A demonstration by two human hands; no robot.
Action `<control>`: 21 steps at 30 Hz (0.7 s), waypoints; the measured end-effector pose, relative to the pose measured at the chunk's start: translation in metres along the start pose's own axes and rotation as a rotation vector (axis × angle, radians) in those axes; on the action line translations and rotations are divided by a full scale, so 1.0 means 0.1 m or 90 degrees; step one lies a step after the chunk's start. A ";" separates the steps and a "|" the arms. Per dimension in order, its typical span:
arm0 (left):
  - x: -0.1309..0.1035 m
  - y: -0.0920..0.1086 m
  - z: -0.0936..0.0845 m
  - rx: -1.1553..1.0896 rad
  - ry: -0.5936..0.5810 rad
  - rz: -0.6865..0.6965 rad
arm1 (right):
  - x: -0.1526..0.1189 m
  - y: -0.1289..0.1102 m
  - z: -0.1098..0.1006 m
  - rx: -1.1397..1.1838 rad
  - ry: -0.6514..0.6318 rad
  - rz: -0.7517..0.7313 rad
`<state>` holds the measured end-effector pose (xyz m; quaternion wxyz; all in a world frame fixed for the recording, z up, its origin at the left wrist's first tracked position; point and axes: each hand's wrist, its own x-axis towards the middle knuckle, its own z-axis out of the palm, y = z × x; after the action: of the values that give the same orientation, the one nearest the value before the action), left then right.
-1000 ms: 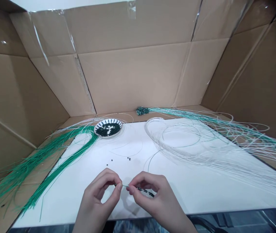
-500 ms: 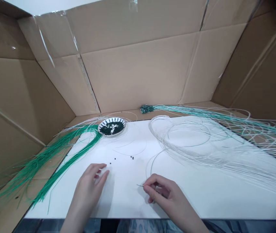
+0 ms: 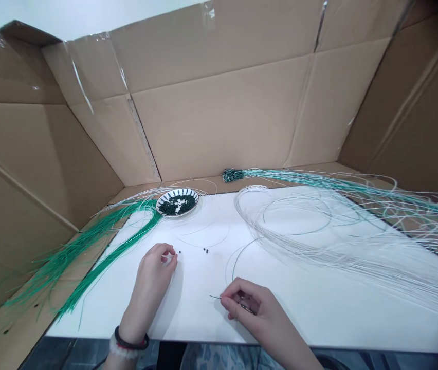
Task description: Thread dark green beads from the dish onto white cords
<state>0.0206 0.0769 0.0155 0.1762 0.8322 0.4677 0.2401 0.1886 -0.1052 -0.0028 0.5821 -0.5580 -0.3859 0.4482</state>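
At lower centre I'm pinching a thin strand (image 3: 215, 296) with the right grip (image 3: 248, 304), seemingly leaving its tip exposed, while the left grip (image 3: 154, 273), contents hidden, is pinching narrowly beside a dark bead (image 3: 180, 252).

From my remote post, I see a white tabletop (image 3: 196, 308) bearing a striped plate (image 3: 176, 192) of dark beads (image 3: 170, 207) at its far edge, green strands (image 3: 107, 267) left, pale looped strands (image 3: 304, 251) right, and loose beads (image 3: 206, 251) between.

Creased, taped cardboard walls (image 3: 222, 113) | white tabletop (image 3: 319, 313) | pale surface (image 3: 88, 15) beyond | bright light
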 end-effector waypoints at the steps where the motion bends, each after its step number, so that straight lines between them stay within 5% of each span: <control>1: 0.02 0.02 0.02 0.000 0.000 0.005 | 0.00 0.00 0.00 -0.001 0.000 -0.002; 10: 0.03 0.16 0.10 -0.071 -0.006 0.012 | -0.01 -0.03 -0.02 -0.004 -0.002 -0.034; 21: -0.58 0.54 -0.05 -0.581 -0.076 -0.173 | -0.04 -0.03 0.13 0.028 0.113 -0.113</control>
<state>0.0297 0.0003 0.0346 0.5798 0.6135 0.4084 0.3473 0.1755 -0.1050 0.0012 0.6633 -0.5463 -0.3709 0.3522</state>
